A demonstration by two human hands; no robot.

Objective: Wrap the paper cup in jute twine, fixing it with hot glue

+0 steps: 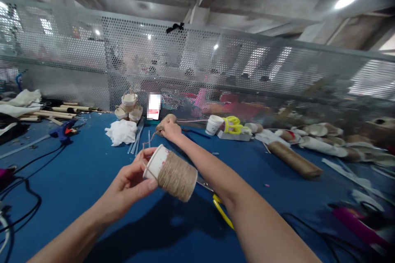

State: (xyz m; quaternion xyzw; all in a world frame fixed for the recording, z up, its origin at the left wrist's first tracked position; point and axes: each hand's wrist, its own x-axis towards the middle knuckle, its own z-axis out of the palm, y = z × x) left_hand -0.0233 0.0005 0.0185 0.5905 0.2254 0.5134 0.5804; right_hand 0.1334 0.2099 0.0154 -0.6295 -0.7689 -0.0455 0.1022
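Note:
A white paper cup [177,174], wound with brown twine over much of its side, lies tilted in my left hand [132,183]. My fingers and thumb grip it near the white rim, where a strand of twine leads off. Farther forward, my right hand [170,128] is closed on a ball of brown twine [169,118] near the mesh panel. Yellow-handled scissors [222,211] rest on the blue table, partly hidden under my right forearm.
Twine-wrapped cups [128,109], white tissue [121,132] and a lit phone [154,107] stand at the back. A blue glue gun [63,130] lies left. A white cup [213,124], a brown roll [294,159] and a magenta tool [358,224] are right.

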